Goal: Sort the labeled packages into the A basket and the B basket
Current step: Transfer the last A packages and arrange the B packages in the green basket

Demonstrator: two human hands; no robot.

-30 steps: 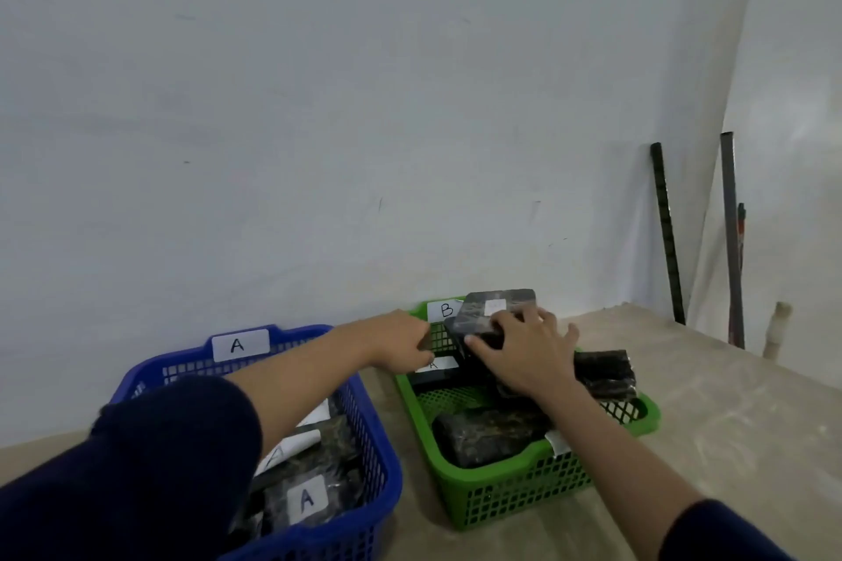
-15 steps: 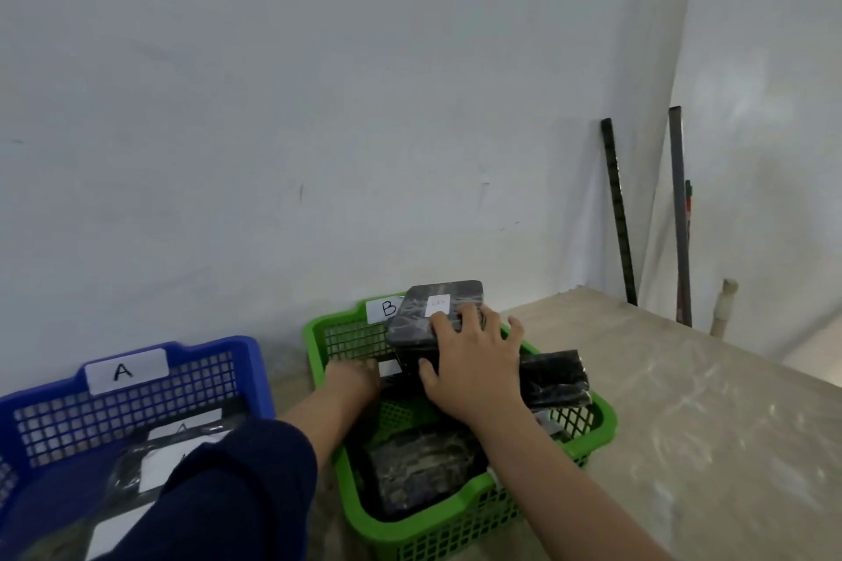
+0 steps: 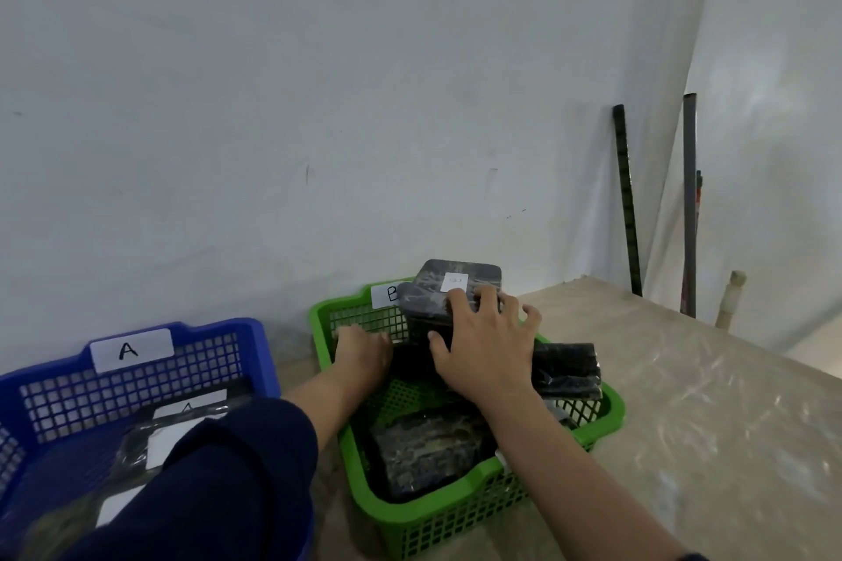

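A green basket (image 3: pixel 437 515) marked B stands at the centre, holding several dark wrapped packages. My right hand (image 3: pixel 485 344) lies spread on top of a stack of packages (image 3: pixel 437 287) at the basket's far side; the top one bears a small white label. My left hand (image 3: pixel 362 348) reaches into the far left corner of the same basket, fingers down and partly hidden, so its hold is unclear. More packages lie at the right rim (image 3: pixel 567 371) and on the basket's floor (image 3: pixel 428 446). A blue basket (image 3: pixel 136 378) marked A sits at the left with labelled packages (image 3: pixel 182 419) inside.
Both baskets rest on a pale wooden tabletop (image 3: pixel 706 446) pushed against a white wall. Dark metal bars (image 3: pixel 628 205) and a pale stick (image 3: pixel 729 301) lean in the corner at the far right. My dark left sleeve (image 3: pixel 205 492) covers part of the blue basket.
The view has shifted so both baskets sit further left than a second ago. My left hand dropped from the basket's far rim down inside it. My right hand stays on the stack.
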